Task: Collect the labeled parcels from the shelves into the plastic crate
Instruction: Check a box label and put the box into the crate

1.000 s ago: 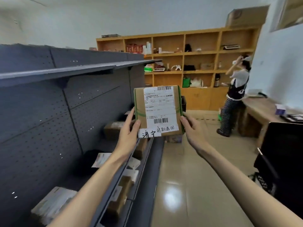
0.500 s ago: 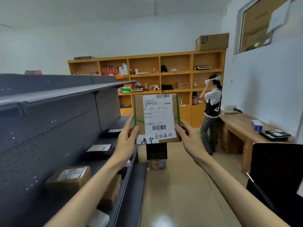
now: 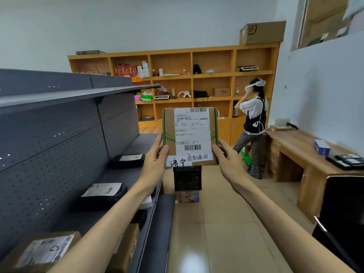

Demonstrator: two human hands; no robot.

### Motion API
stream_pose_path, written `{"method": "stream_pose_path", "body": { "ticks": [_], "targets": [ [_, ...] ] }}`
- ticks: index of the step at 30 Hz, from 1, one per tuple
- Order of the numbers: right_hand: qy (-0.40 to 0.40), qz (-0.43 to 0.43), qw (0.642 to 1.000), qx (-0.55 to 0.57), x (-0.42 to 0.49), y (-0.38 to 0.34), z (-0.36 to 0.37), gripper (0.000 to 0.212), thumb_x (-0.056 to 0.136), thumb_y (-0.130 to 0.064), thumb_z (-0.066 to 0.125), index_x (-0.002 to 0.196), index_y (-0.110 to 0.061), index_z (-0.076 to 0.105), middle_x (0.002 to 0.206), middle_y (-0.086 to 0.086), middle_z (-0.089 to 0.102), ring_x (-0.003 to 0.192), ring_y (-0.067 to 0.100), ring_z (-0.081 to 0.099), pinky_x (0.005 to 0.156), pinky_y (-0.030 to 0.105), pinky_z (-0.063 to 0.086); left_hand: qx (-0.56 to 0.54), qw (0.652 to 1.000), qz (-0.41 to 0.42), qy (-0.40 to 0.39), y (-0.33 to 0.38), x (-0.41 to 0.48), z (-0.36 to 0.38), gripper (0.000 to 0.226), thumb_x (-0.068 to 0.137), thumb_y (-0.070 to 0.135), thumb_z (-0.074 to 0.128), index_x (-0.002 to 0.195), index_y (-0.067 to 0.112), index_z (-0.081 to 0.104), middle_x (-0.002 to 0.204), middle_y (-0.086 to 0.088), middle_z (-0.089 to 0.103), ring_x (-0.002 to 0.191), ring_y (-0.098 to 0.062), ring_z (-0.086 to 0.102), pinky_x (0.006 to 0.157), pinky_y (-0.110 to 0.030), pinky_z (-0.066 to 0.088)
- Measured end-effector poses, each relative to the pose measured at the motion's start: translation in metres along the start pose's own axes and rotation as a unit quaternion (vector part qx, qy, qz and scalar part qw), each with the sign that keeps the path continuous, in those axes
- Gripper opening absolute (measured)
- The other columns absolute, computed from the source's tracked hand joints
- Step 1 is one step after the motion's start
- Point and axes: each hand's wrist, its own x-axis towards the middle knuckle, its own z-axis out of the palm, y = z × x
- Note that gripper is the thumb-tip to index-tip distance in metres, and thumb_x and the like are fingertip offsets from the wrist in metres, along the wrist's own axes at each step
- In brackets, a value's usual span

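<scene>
I hold a flat brown cardboard parcel (image 3: 190,134) upright in front of me, its white shipping label with barcodes facing me. My left hand (image 3: 155,160) grips its lower left edge, thumb on the front. My right hand (image 3: 228,160) grips its lower right edge the same way. Just below and beyond the parcel a black plastic crate (image 3: 187,178) stands on a small box on the floor. More labeled parcels lie on the grey shelf at my left: a black bag (image 3: 127,160), another black bag (image 3: 103,195) and a brown box (image 3: 42,251).
The grey metal shelving (image 3: 59,138) runs along my left. A wooden wall shelf (image 3: 173,75) fills the back. Another person (image 3: 253,127) wearing a headset stands at right beside a wooden desk (image 3: 299,146). A black chair (image 3: 342,217) sits at lower right. Tiled floor (image 3: 216,233) lies ahead.
My view has swung right and lifted, bringing the crate, desk and back shelf more into sight. Both hands keep the same hold on the parcel.
</scene>
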Motion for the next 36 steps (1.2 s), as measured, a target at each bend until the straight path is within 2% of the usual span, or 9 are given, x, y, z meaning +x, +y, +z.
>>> {"method": "stream_pose_path", "body": {
  "ticks": [3, 6, 8, 10, 12, 22, 27, 32, 36],
  "targets": [
    [0.014, -0.001, 1.000, 0.001, 0.052, 0.007, 0.027, 0.042, 0.105, -0.030, 0.044, 0.146, -0.021, 0.045, 0.125, -0.010, 0.059, 0.115, 0.007, 0.056, 0.085, 0.015, 0.044, 0.001, 1.000, 0.010, 0.007, -0.027, 0.058, -0.010, 0.052, 0.108, 0.015, 0.042, 0.137, 0.059, 0.039, 0.144, 0.004, 0.058, 0.132, -0.017, 0.056, 0.113, -0.049, 0.043],
    [0.003, -0.008, 1.000, 0.007, 0.109, 0.016, 0.049, 0.036, 0.106, -0.025, 0.043, 0.141, -0.019, 0.049, 0.122, -0.008, 0.062, 0.093, -0.010, 0.057, 0.066, 0.003, 0.043, -0.003, 1.000, 0.019, 0.004, -0.046, 0.121, -0.016, 0.049, 0.109, 0.008, 0.039, 0.148, 0.036, 0.033, 0.114, 0.032, 0.067, 0.109, 0.010, 0.063, 0.095, -0.020, 0.052],
    [0.000, -0.011, 1.000, 0.007, 0.148, 0.022, 0.059, 0.034, 0.106, -0.023, 0.042, 0.138, -0.017, 0.052, 0.121, -0.003, 0.066, 0.087, -0.009, 0.061, 0.063, 0.005, 0.045, -0.001, 1.000, 0.026, 0.008, -0.057, 0.160, -0.022, 0.048, 0.109, 0.009, 0.039, 0.153, 0.029, 0.035, 0.105, 0.029, 0.071, 0.101, 0.005, 0.067, 0.091, -0.026, 0.056],
    [0.001, -0.021, 1.000, 0.003, 0.186, 0.030, 0.067, 0.032, 0.106, -0.021, 0.041, 0.135, -0.016, 0.054, 0.118, -0.007, 0.065, 0.093, -0.014, 0.061, 0.067, 0.004, 0.045, 0.008, 0.999, 0.032, 0.010, -0.074, 0.199, -0.025, 0.047, 0.109, 0.014, 0.041, 0.154, 0.028, 0.038, 0.116, 0.015, 0.072, 0.109, -0.009, 0.068, 0.098, -0.046, 0.055],
    [0.003, -0.027, 1.000, 0.005, 0.222, 0.042, 0.074, 0.031, 0.106, -0.020, 0.041, 0.133, -0.015, 0.056, 0.119, -0.008, 0.065, 0.106, -0.006, 0.061, 0.074, 0.005, 0.046, 0.006, 1.000, 0.026, 0.006, -0.095, 0.238, -0.026, 0.047, 0.109, 0.017, 0.043, 0.153, 0.030, 0.039, 0.125, 0.011, 0.069, 0.115, -0.014, 0.066, 0.102, -0.052, 0.052],
    [0.000, -0.013, 0.999, 0.030, 0.373, 0.153, 0.098, 0.039, 0.106, -0.019, 0.042, 0.144, -0.023, 0.047, 0.130, -0.012, 0.061, 0.118, -0.005, 0.057, 0.084, 0.010, 0.050, 0.011, 0.999, -0.003, -0.048, -0.204, 0.391, -0.007, 0.053, 0.109, 0.014, 0.040, 0.157, 0.036, 0.030, 0.124, -0.009, 0.068, 0.109, -0.025, 0.069, 0.100, -0.045, 0.054],
    [0.000, -0.013, 0.999, 0.032, 0.469, 0.210, 0.106, 0.042, 0.106, -0.023, 0.041, 0.149, -0.025, 0.042, 0.136, -0.007, 0.060, 0.123, 0.006, 0.057, 0.097, 0.025, 0.053, 0.002, 0.999, 0.000, -0.044, -0.255, 0.473, 0.015, 0.051, 0.109, 0.012, 0.038, 0.150, 0.043, 0.033, 0.121, -0.001, 0.068, 0.105, -0.016, 0.071, 0.087, -0.028, 0.057],
    [-0.004, -0.031, 0.999, 0.020, 0.573, 0.247, 0.107, 0.042, 0.107, -0.024, 0.038, 0.149, -0.025, 0.039, 0.132, -0.012, 0.056, 0.110, -0.012, 0.054, 0.079, -0.001, 0.043, 0.012, 1.000, -0.003, -0.023, -0.288, 0.572, 0.037, 0.048, 0.110, 0.015, 0.039, 0.148, 0.043, 0.033, 0.114, 0.021, 0.070, 0.107, -0.001, 0.067, 0.096, -0.029, 0.054],
    [-0.017, -0.026, 0.999, 0.038, 0.653, 0.292, 0.113, 0.043, 0.107, -0.029, 0.039, 0.150, -0.028, 0.038, 0.133, -0.007, 0.061, 0.123, 0.006, 0.056, 0.101, 0.028, 0.049, 0.002, 1.000, 0.005, -0.019, -0.319, 0.641, 0.053, 0.048, 0.109, 0.014, 0.039, 0.143, 0.047, 0.031, 0.104, 0.032, 0.066, 0.102, 0.010, 0.065, 0.088, -0.017, 0.052]
  ]
}}
